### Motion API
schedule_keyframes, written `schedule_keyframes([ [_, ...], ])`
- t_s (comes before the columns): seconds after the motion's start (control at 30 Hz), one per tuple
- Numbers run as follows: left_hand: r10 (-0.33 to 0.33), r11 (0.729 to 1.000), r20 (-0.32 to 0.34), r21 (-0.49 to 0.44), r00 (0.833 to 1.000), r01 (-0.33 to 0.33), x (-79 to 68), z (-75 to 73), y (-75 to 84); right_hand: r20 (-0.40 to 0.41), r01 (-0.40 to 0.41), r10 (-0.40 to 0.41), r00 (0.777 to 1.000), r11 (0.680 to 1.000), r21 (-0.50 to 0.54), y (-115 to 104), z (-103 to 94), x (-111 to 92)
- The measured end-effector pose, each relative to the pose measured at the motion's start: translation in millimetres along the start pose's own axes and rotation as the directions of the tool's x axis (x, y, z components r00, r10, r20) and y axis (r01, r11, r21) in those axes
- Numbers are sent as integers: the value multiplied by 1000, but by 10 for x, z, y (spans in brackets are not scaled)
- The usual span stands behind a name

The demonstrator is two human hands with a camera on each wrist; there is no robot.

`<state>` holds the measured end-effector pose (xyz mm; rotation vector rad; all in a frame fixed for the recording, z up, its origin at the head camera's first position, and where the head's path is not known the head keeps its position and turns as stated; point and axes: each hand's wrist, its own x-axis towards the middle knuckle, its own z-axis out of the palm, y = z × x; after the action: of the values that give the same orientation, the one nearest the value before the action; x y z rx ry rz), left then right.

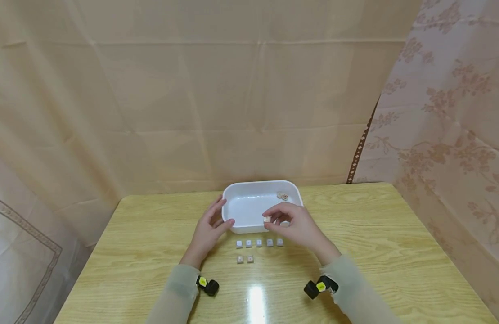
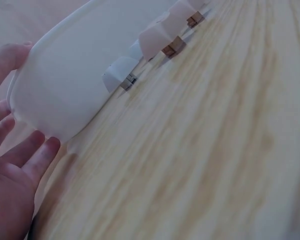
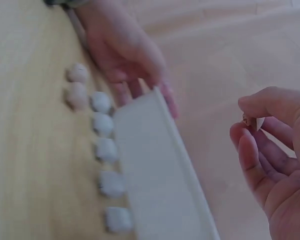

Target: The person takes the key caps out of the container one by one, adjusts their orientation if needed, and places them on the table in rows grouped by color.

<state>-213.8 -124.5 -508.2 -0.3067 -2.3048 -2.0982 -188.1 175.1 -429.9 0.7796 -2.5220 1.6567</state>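
Note:
My left hand holds the left end of a white plastic tray, its thumb and fingers spread round the corner and rim. Above the tray's front right part, my right hand pinches a small pale keycap between thumb and fingertips. In the right wrist view that keycap shows its underside, clear of the tray. More keycaps lie together inside the tray at the back right. On the table just in front of it stands a row of several white keycaps, with two beige keycaps nearer me at the left.
The wooden table runs out to both sides of the tray. Its back edge meets a beige curtain. A flowered cloth hangs at the right. Each wrist wears a small black camera.

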Motion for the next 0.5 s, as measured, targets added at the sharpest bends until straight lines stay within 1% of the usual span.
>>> schedule_keyframes([
  [0.13,7,1000,-2,1,1000,-7,6,1,2,27,-46,46,999,999,-8,64,71,-154],
  [0.3,3,1000,-13,0,1000,-3,4,8,10,59,-82,81,995,997,9,121,203,-308],
  [0.5,21,1000,-17,-20,1000,-21,-4,9,4,53,-85,84,995,996,24,158,342,-403],
])
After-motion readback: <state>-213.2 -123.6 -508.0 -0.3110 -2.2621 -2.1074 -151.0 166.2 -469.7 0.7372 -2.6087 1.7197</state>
